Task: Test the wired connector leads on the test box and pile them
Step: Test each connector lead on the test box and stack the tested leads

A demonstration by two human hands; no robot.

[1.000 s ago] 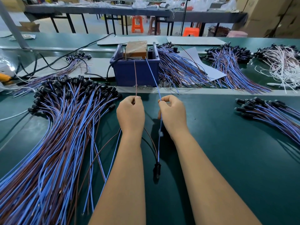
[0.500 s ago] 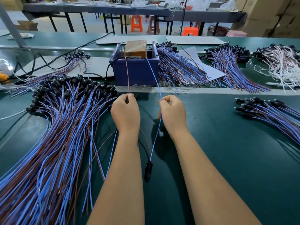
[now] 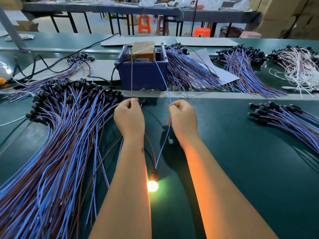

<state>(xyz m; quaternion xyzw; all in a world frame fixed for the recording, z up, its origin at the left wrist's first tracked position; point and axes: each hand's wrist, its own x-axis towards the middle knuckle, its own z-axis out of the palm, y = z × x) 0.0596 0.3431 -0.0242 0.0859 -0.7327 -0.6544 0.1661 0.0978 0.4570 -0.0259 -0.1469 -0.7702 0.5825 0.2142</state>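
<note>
From the head camera, the left hand (image 3: 129, 118) is pinching the brown wire (image 3: 132, 75) between thumb and fingertips, and the right hand (image 3: 183, 118) is pinching the blue wire (image 3: 163, 78) the same way — both wire ends are reaching up to the test box (image 3: 143, 51), a brown taped block sitting inside a blue bin (image 3: 143, 76) at the far edge of the green table (image 3: 241, 161). The two wires are running back under the hands and joining at a black connector (image 3: 154, 175) lying between the forearms, and a lamp (image 3: 152, 185) at its tip is glowing brightly, throwing orange light on the right forearm. Judging by that glow, this lead is passing its test right now, so what is left for it is lifting the ends off the box and laying it on a pile. To the left a large fan of brown-and-blue leads (image 3: 57, 144) is spreading over the table, and a smaller bundle (image 3: 284, 119) is lying well apart on the right; which is tested and which is waiting cannot be told from here. More bundles (image 3: 189, 73) are lying just beside the bin and farther right, along with a heap of white leads (image 3: 300, 66). The job looks to be somewhere in its middle — many leads are lying about, in groups.
</note>
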